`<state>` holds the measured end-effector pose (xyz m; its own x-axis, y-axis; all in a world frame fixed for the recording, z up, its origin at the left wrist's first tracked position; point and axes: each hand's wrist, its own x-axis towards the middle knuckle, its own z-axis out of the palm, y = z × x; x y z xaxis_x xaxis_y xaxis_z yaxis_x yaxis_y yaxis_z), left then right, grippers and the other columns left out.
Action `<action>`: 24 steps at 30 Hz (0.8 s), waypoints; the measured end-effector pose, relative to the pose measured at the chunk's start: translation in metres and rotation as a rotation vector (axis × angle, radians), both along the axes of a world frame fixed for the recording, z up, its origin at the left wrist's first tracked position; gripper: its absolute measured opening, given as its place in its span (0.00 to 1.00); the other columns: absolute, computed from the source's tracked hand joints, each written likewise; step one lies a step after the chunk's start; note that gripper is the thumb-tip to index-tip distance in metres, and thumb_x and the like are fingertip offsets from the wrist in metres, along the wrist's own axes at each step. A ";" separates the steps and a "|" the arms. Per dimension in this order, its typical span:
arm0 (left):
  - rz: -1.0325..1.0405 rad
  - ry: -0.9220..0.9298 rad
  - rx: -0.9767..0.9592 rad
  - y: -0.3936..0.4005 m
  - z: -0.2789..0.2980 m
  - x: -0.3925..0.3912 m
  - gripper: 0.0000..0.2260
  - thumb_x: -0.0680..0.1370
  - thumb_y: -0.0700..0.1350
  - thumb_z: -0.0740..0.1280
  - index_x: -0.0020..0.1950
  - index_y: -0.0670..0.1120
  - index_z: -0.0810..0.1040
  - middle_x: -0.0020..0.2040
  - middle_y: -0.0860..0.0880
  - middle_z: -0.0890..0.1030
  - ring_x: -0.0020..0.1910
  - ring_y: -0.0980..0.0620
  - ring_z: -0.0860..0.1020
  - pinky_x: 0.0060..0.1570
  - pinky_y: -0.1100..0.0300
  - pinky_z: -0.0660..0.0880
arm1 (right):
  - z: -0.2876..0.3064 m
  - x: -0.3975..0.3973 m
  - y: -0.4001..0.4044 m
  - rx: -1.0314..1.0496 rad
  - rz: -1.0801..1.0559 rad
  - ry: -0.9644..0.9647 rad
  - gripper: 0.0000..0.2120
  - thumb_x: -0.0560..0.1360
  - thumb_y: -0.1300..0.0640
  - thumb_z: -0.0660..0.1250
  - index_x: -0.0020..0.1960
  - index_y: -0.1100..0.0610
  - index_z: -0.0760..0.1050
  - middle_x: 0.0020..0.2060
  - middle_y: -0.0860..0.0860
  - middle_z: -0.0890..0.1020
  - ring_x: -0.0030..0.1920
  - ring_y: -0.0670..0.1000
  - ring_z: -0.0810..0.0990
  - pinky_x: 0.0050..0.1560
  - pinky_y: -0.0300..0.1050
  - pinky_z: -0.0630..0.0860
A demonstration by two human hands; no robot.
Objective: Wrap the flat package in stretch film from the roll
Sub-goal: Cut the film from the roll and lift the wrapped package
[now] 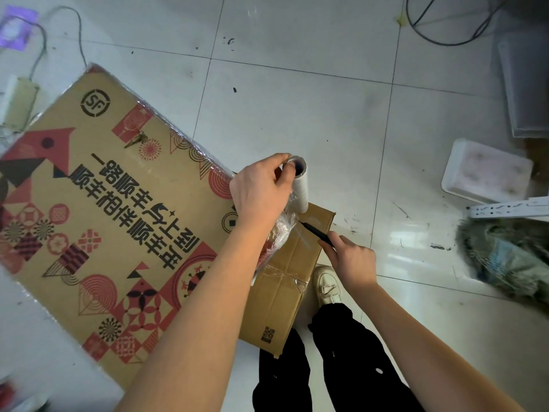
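Observation:
A large flat cardboard package [98, 203] with red and black printed patterns lies tilted across the floor, with clear film showing along its far edge. My left hand [261, 191] grips the top of a small white roll of stretch film [300, 185], held upright at the package's right corner. Bunched clear film [282, 230] hangs from the roll to that corner. My right hand [350, 257] holds a thin black tool [316, 231], its tip pointing at the bunched film.
A plain brown box [285, 281] lies under the package's right corner, by my white shoe [326, 283]. A white foam tray [487, 171], a white perforated bar and a dark bundle are on the right. Cables and a power adapter [19, 102] lie on the tiled floor.

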<state>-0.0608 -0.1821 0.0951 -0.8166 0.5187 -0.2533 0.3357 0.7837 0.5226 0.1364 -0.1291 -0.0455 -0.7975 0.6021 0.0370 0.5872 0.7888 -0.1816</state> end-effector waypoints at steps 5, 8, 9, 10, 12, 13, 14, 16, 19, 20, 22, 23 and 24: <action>0.009 0.014 0.011 0.001 0.000 0.000 0.13 0.80 0.54 0.61 0.61 0.57 0.79 0.45 0.52 0.84 0.45 0.52 0.80 0.39 0.62 0.63 | 0.008 -0.001 -0.011 -0.111 -0.118 0.041 0.17 0.76 0.46 0.56 0.38 0.56 0.74 0.23 0.48 0.72 0.18 0.53 0.64 0.22 0.35 0.59; 0.011 0.020 0.011 0.001 0.000 0.000 0.13 0.80 0.54 0.61 0.61 0.56 0.79 0.45 0.52 0.84 0.45 0.52 0.79 0.39 0.62 0.63 | 0.015 0.018 -0.020 -0.205 -0.206 0.095 0.14 0.75 0.48 0.56 0.41 0.55 0.74 0.25 0.47 0.76 0.19 0.54 0.70 0.24 0.34 0.59; 0.010 0.021 0.015 0.001 0.000 0.000 0.13 0.80 0.54 0.61 0.61 0.56 0.80 0.45 0.52 0.84 0.45 0.52 0.80 0.39 0.62 0.63 | 0.018 0.021 -0.022 -0.219 -0.196 0.116 0.12 0.74 0.49 0.57 0.42 0.55 0.74 0.26 0.47 0.77 0.19 0.53 0.70 0.24 0.34 0.59; 0.010 0.022 0.018 0.002 0.000 0.000 0.13 0.80 0.54 0.61 0.61 0.56 0.80 0.45 0.52 0.84 0.45 0.52 0.80 0.40 0.62 0.63 | 0.021 0.022 -0.023 -0.222 -0.170 0.135 0.11 0.74 0.50 0.57 0.43 0.54 0.74 0.26 0.46 0.77 0.19 0.52 0.70 0.24 0.34 0.59; 0.013 0.019 0.026 0.002 0.000 0.000 0.13 0.80 0.54 0.61 0.61 0.55 0.80 0.45 0.51 0.84 0.45 0.51 0.80 0.40 0.62 0.64 | 0.024 0.017 -0.022 -0.209 -0.119 0.164 0.10 0.74 0.51 0.58 0.43 0.55 0.74 0.27 0.46 0.77 0.19 0.51 0.69 0.23 0.34 0.60; 0.016 0.016 0.032 0.001 0.000 0.001 0.13 0.80 0.53 0.62 0.61 0.55 0.80 0.45 0.51 0.84 0.45 0.51 0.80 0.40 0.62 0.64 | 0.025 0.012 -0.020 -0.201 -0.107 0.176 0.10 0.75 0.51 0.58 0.43 0.55 0.75 0.27 0.46 0.77 0.19 0.51 0.69 0.23 0.34 0.60; 0.018 0.014 0.037 0.000 0.000 0.001 0.13 0.80 0.53 0.62 0.61 0.55 0.80 0.45 0.51 0.84 0.45 0.51 0.80 0.40 0.62 0.64 | 0.026 0.006 -0.018 -0.193 -0.100 0.186 0.11 0.75 0.51 0.58 0.42 0.56 0.75 0.27 0.46 0.76 0.19 0.51 0.69 0.23 0.34 0.60; 0.013 0.016 0.036 -0.001 0.000 0.001 0.12 0.80 0.54 0.62 0.61 0.56 0.80 0.44 0.51 0.84 0.44 0.51 0.80 0.40 0.62 0.64 | 0.028 -0.007 -0.014 -0.171 -0.077 0.186 0.12 0.75 0.51 0.58 0.40 0.56 0.75 0.25 0.47 0.75 0.19 0.52 0.68 0.23 0.34 0.58; 0.012 0.021 0.031 -0.002 0.001 0.002 0.12 0.80 0.54 0.61 0.60 0.56 0.80 0.43 0.51 0.84 0.44 0.51 0.79 0.40 0.61 0.63 | 0.028 -0.023 -0.010 -0.146 -0.011 0.157 0.13 0.76 0.50 0.57 0.40 0.56 0.75 0.25 0.47 0.75 0.18 0.52 0.68 0.22 0.35 0.56; 0.015 0.022 0.035 -0.001 0.001 0.002 0.12 0.80 0.53 0.61 0.60 0.56 0.80 0.43 0.51 0.84 0.44 0.51 0.79 0.40 0.61 0.63 | 0.028 -0.026 -0.009 -0.141 0.015 0.149 0.13 0.76 0.50 0.57 0.40 0.56 0.75 0.25 0.47 0.74 0.18 0.52 0.68 0.22 0.35 0.56; 0.026 0.024 0.047 -0.001 0.000 0.002 0.12 0.80 0.53 0.62 0.60 0.55 0.80 0.43 0.51 0.84 0.43 0.51 0.79 0.40 0.61 0.64 | 0.027 -0.027 -0.008 -0.135 0.050 0.156 0.13 0.76 0.50 0.58 0.40 0.56 0.75 0.25 0.47 0.74 0.18 0.52 0.68 0.22 0.35 0.55; 0.029 0.025 0.053 -0.001 0.000 0.002 0.12 0.80 0.53 0.62 0.60 0.55 0.80 0.42 0.51 0.84 0.42 0.51 0.79 0.39 0.61 0.64 | 0.027 -0.025 -0.009 -0.138 0.050 0.165 0.13 0.75 0.50 0.58 0.39 0.56 0.75 0.25 0.47 0.74 0.18 0.51 0.68 0.23 0.35 0.55; 0.028 0.025 0.055 -0.001 -0.001 0.002 0.12 0.80 0.53 0.62 0.60 0.55 0.80 0.42 0.51 0.83 0.42 0.52 0.78 0.39 0.61 0.64 | 0.026 -0.022 -0.010 -0.138 0.042 0.166 0.13 0.75 0.50 0.58 0.39 0.56 0.76 0.26 0.47 0.74 0.19 0.51 0.68 0.23 0.35 0.55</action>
<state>-0.0592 -0.1829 0.0945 -0.8365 0.5084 -0.2043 0.3280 0.7634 0.5564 0.1140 -0.1390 -0.0191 -0.8121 0.5766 0.0895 0.5070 0.7732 -0.3810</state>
